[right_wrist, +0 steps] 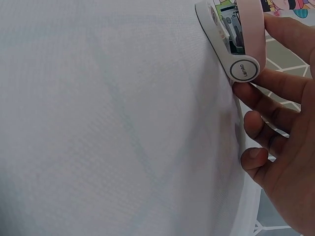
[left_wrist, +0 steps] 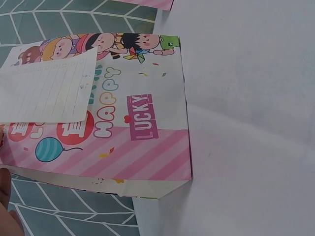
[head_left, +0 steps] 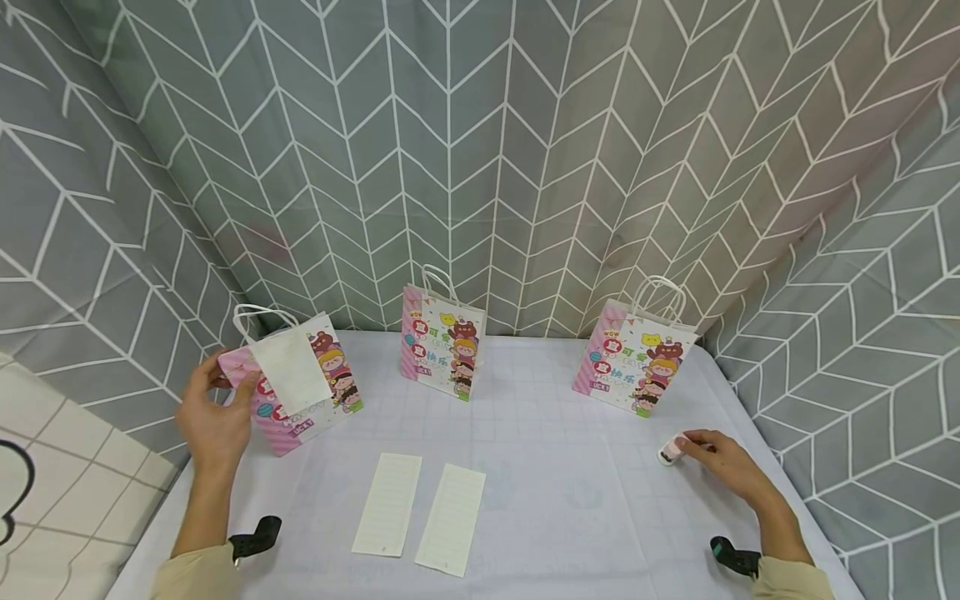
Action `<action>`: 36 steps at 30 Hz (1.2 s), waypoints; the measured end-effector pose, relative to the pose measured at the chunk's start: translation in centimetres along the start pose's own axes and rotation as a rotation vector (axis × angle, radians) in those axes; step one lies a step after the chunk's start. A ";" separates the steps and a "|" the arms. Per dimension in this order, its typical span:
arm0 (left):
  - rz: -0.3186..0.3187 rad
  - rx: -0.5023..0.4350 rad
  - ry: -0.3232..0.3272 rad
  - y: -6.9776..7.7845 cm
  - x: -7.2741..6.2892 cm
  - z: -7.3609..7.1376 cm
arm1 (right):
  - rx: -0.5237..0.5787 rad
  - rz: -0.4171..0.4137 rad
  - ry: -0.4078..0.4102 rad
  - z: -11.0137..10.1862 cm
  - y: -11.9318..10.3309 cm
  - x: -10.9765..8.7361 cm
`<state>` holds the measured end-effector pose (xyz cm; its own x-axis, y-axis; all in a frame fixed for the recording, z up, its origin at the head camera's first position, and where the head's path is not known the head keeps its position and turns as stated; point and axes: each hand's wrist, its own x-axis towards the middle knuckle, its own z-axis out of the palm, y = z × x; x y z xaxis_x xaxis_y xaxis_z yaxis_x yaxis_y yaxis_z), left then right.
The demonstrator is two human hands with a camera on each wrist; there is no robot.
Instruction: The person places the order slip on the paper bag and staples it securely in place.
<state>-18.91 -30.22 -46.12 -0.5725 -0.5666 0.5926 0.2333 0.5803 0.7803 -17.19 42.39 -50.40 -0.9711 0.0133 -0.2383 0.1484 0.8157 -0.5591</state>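
Observation:
At the left, my left hand (head_left: 213,421) pinches the side edge of a paper gift bag (head_left: 339,375), thumb on the front and fingers behind. The bag is pink and white with cartoon figures and leans tilted. Over its front lies a white lined paper slip (head_left: 291,372), seen closer in the left wrist view as a ruled slip (left_wrist: 49,93). On the right side of the table, my right hand (head_left: 723,467) holds a small pink and white stapler (head_left: 669,451). In the right wrist view, fingers wrap the pink side of the stapler (right_wrist: 253,34).
Two matching gift bags stand at the back, one in the middle (head_left: 442,343) and one at the right (head_left: 633,358). Two more lined slips, a left one (head_left: 387,504) and a right one (head_left: 451,519), lie on the white tablecloth (head_left: 555,500). A patterned curtain (head_left: 480,167) hangs behind.

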 end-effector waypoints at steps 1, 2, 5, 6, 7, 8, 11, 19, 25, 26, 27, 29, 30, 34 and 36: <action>-0.003 0.000 0.001 0.0 0.0 0.0 | -0.001 0.001 0.002 0.0 0.0 0.0; -0.006 0.003 0.003 0.1 0.0 0.0 | 0.000 -0.002 0.001 0.1 0.0 0.0; -0.003 0.006 0.014 0.2 0.0 -0.1 | 0.010 -0.011 0.005 0.1 0.1 0.0; 0.001 0.005 0.019 0.3 0.0 -0.1 | 0.014 -0.014 0.008 0.1 0.1 0.0; 0.007 0.003 0.024 0.3 0.0 -0.1 | 0.019 -0.016 0.011 0.1 0.1 0.0; 0.016 -0.002 0.030 0.4 0.0 -0.2 | 0.022 -0.021 0.013 0.1 0.0 0.0; 0.048 -0.030 0.056 0.5 0.1 -0.2 | 0.024 -0.027 0.028 0.1 -0.1 -0.1; 0.073 -0.077 0.178 1.2 0.0 0.0 | 0.001 -0.055 0.099 0.1 -0.5 0.2; 0.086 -0.202 0.256 4.2 -0.8 0.2 | -0.004 -0.070 0.147 0.0 -1.3 0.5; 0.096 -0.224 0.261 4.7 -0.9 0.2 | -0.001 -0.072 0.157 -0.1 -1.5 0.6; 0.107 -0.238 0.270 5.1 -1.1 0.2 | -0.002 -0.075 0.169 -0.1 -1.6 0.6; 0.133 -0.251 0.277 5.8 -1.2 0.2 | -0.002 -0.083 0.195 -0.1 -1.9 0.6; 0.145 -0.252 0.281 6.0 -1.3 0.3 | 0.002 -0.086 0.208 -0.2 -2.0 0.6; 0.187 -0.250 0.284 6.4 -1.6 0.7 | 0.015 -0.088 0.254 -0.3 -2.6 0.8; 0.205 -0.272 0.273 6.6 -1.8 0.9 | 0.023 -0.082 0.269 -0.3 -2.8 0.8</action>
<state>-17.02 -24.86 -42.21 -0.2726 -0.6111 0.7432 0.5399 0.5421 0.6439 -18.48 40.28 -48.74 -0.9943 0.1030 0.0263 0.0681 0.8069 -0.5867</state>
